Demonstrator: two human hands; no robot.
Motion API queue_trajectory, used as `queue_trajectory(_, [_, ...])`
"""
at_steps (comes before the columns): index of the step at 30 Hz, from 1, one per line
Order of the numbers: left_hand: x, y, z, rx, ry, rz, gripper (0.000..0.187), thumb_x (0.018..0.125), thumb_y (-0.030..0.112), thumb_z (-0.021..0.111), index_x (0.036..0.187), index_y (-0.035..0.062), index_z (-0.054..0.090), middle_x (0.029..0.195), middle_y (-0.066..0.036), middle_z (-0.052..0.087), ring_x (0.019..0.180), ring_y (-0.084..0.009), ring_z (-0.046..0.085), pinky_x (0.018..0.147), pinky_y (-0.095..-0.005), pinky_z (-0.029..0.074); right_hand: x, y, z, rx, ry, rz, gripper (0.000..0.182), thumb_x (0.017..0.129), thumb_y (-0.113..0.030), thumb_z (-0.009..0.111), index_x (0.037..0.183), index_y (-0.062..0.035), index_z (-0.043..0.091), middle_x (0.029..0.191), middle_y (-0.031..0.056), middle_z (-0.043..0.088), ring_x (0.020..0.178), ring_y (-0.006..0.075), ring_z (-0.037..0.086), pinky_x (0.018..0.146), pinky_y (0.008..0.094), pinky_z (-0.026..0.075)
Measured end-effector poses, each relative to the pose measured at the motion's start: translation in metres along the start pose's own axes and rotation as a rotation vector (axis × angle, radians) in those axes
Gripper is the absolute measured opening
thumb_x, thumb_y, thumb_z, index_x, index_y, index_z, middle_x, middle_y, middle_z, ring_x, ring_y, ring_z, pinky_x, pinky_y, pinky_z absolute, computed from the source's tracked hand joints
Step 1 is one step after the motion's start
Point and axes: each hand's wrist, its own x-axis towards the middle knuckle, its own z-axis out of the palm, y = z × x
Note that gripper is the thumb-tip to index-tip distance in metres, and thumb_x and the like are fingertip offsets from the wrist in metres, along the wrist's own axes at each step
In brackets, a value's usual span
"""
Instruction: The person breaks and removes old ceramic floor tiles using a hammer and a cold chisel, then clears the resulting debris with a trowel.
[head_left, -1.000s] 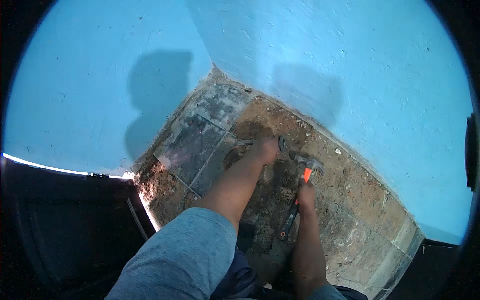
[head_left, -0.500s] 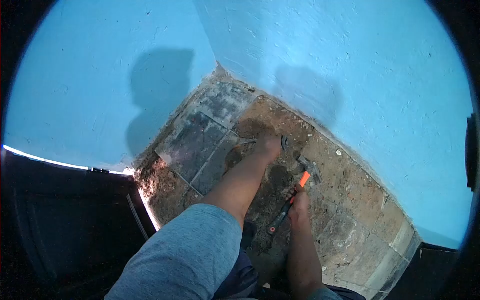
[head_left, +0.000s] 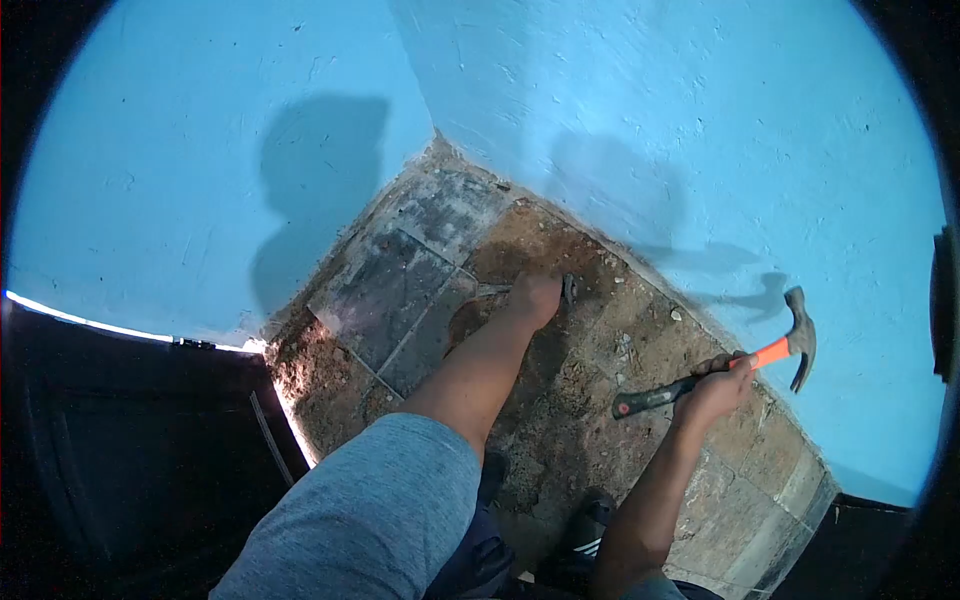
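My left hand [head_left: 537,298] is closed around a chisel [head_left: 493,289] low over the floor. The chisel's metal blade points left toward the edge of a grey tile [head_left: 432,318], and its dark round end [head_left: 569,289] sticks out on the right of my fist; my fingers hide the middle. My right hand [head_left: 718,388] grips a claw hammer [head_left: 770,354] by its black and orange handle. The hammer's steel head [head_left: 802,338] is raised at the right, in front of the blue wall, well apart from the chisel.
Two blue walls [head_left: 640,90] meet in a corner beyond the floor. Bare brown earth and rubble [head_left: 560,400] lie beside the tiles. Worn tiles [head_left: 735,500] run along the right. A dark door panel [head_left: 140,430] stands at the left. My shoe [head_left: 592,525] rests near the bottom.
My right hand has swung the hammer up and to the right, from low over the floor near the chisel to in front of the wall. My left hand stays in place with the chisel.
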Motion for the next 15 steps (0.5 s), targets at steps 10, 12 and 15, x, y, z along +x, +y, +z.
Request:
queue_trajectory(10, [-0.017, -0.064, 0.035, 0.116, 0.092, -0.164, 0.022, 0.088, 0.009, 0.055, 0.096, 0.0067, 0.075, 0.106, -0.016, 0.072, 0.098, -0.0321, 0.070, 0.087, -0.0460, 0.054, -0.100, 0.166, -0.027, -0.939, -0.881, 0.221, 0.042, 0.103, -0.035, 0.051, 0.109, 0.0051, 0.061, 0.090, 0.0223, 0.067, 0.087, 0.0336, 0.066, 0.080, 0.0449, 0.050])
queue_trajectory(12, [-0.043, -0.069, -0.001, 0.206, 0.009, -0.160, 0.023, 0.087, 0.009, 0.055, 0.098, 0.0070, 0.076, 0.108, -0.017, 0.072, 0.100, -0.0326, 0.070, 0.086, -0.0458, 0.054, -0.115, 0.173, -0.034, -0.907, -0.868, 0.250, 0.043, 0.104, -0.037, 0.050, 0.110, 0.0041, 0.061, 0.084, 0.0167, 0.066, 0.077, 0.0303, 0.065, 0.073, 0.0442, 0.050])
queue_trajectory(15, [-0.048, -0.065, -0.035, 0.194, -0.101, -0.213, 0.024, 0.087, 0.010, 0.055, 0.098, 0.0071, 0.076, 0.107, -0.017, 0.072, 0.100, -0.0328, 0.069, 0.085, -0.0462, 0.054, -0.116, 0.171, -0.031, -0.819, -0.793, 0.487, 0.044, 0.105, -0.039, 0.049, 0.112, 0.0028, 0.061, 0.077, 0.0100, 0.062, 0.067, 0.0227, 0.060, 0.064, 0.0401, 0.048])
